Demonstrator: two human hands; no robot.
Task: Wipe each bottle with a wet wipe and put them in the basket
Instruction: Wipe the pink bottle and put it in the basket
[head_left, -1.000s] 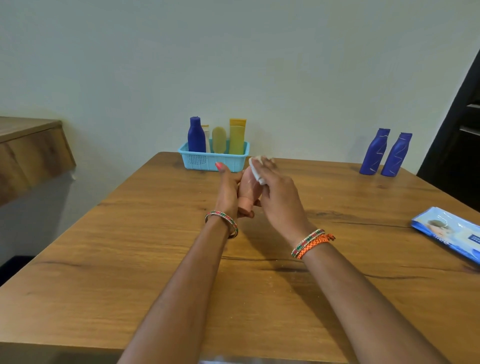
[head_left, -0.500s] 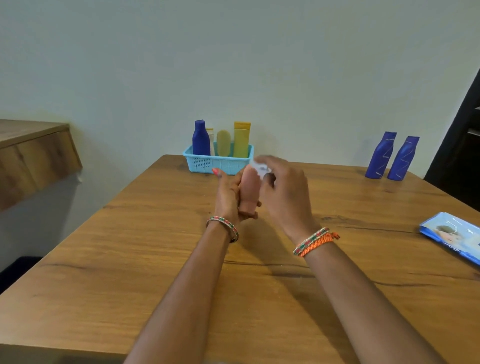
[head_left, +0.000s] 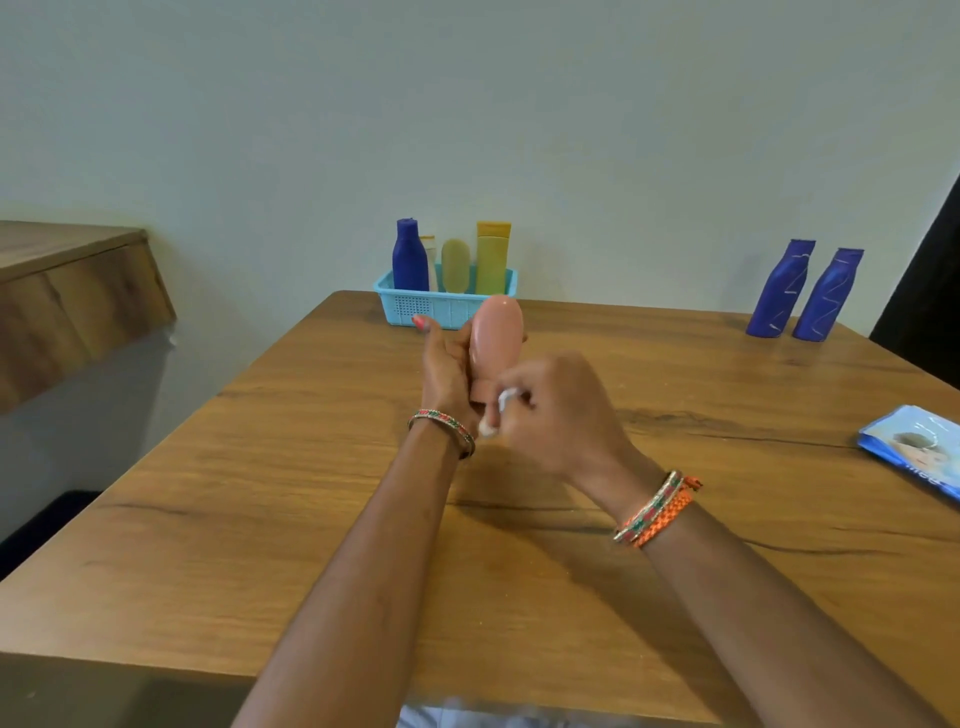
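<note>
Two hands met over the middle of the wooden table (head_left: 322, 519) in the head view, the only view there was. The left hand (head_left: 445, 371) was wrapped round a pink bottle (head_left: 496, 340), holding it up off the tabletop with its rounded end uppermost and the narrow end down by the palm. The right hand (head_left: 558, 415) had its fingers curled on a crumpled white wet wipe (head_left: 498, 413), pressed against the bottle's lower end.

Such a bottle looked like smooth, stiff plastic, light enough for one hand (though likely slick once wetted), so a grip around its waist seemed safer than fingertips near the dome.

At the far edge stood the blue basket (head_left: 441, 309), already holding a dark blue bottle (head_left: 409, 255), a yellow tube (head_left: 492, 257) and a small olive bottle (head_left: 456, 265); a pale item between them was mostly hidden. Two blue bottles (head_left: 805, 291) waited, standing well apart to the right. The wipes pack (head_left: 914, 449) was cut off by the frame's right edge. The pink bottle's cap and the left fingers behind it could not be made out.
</note>
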